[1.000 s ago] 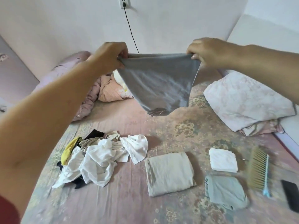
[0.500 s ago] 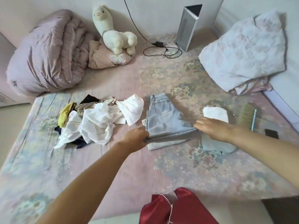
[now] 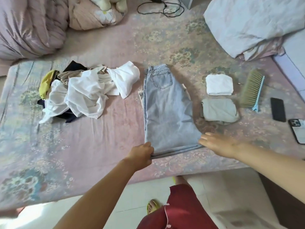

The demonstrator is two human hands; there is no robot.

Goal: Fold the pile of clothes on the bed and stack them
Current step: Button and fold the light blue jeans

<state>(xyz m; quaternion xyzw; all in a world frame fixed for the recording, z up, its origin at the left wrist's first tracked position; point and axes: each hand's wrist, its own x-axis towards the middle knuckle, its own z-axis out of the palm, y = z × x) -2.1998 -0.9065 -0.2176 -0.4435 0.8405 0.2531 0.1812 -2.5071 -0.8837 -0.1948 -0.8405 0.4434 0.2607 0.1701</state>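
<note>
Jeans (image 3: 166, 111): one pair, light blue denim, laid flat on the bed (image 3: 105, 141) near its middle. Long axis runs away from the person; waistband and back pocket at the far end, a folded edge with stacked layers at the near end. Beige cloth peeks out from under both long sides.

Left hand (image 3: 142, 156): fingers curled, pinching the near left corner of the jeans. Right hand (image 3: 219, 144): fingers straight and together, flat on the bed, fingertips touching the near right corner.

Unfolded pile (image 3: 82, 95): one, just left of the jeans, not touching them. Mostly white garments, plus yellow, beige and dark pieces; exact count cannot be told.

Folded items right of the jeans: two. White folded cloth (image 3: 219, 85) farther from the person, grey folded cloth (image 3: 219, 111) nearer, close to each other, side by side and not stacked.

Other objects on the right part of the bed: one brush (image 3: 250, 90) with a blue handle, one dark flat object (image 3: 278, 109), one phone (image 3: 297, 131) camera side up at the frame edge.

Far end: one rolled purple quilt (image 3: 31, 25), one pink pillow (image 3: 92, 17), one pale blue folded blanket (image 3: 254, 22), one black cable (image 3: 161, 9), one plush toy (image 3: 112, 4), partly cut off.
</note>
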